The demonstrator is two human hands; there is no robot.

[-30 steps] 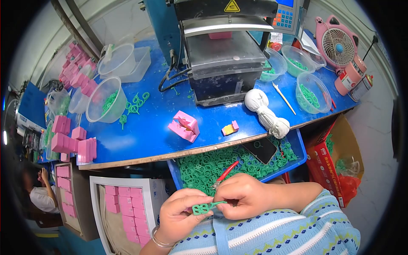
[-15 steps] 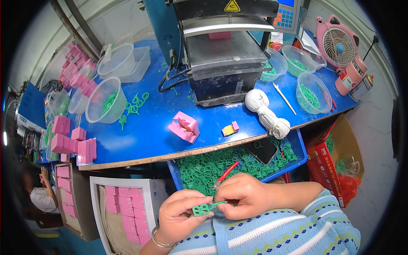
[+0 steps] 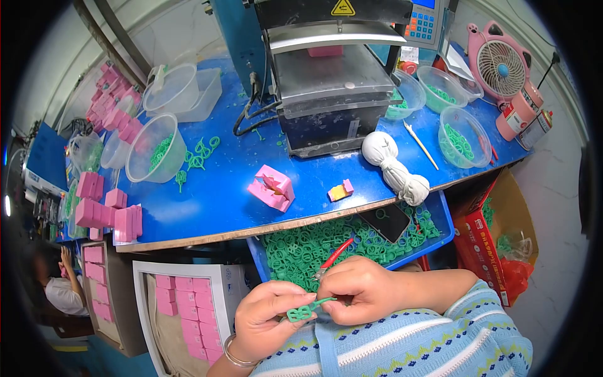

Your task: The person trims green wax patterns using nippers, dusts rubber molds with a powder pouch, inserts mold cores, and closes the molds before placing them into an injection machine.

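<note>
A small green openwork piece [image 3: 300, 313] is pinched between the thumb and fingers of my left hand [image 3: 267, 317], low in the view before my striped top. My right hand [image 3: 358, 290] is closed on the thin green stem at the piece's right end. Just beyond my hands, red-handled pliers [image 3: 336, 252] lie on a heap of green pieces [image 3: 295, 254] in a blue tray [image 3: 447, 229]. A dark phone [image 3: 391, 221] rests on the same heap.
The blue table [image 3: 207, 213] bears a black press [image 3: 336, 94], pink blocks [image 3: 273, 188], a white cloth bundle [image 3: 392, 164] and clear bowls [image 3: 157, 151]. A pink fan [image 3: 500, 66] stands at right. Boxed pink blocks [image 3: 188, 301] are lower left. Another person [image 3: 64, 292] sits far left.
The green piece has turned slightly and shifted a little to the right between my fingers. My right hand has stayed almost still.
</note>
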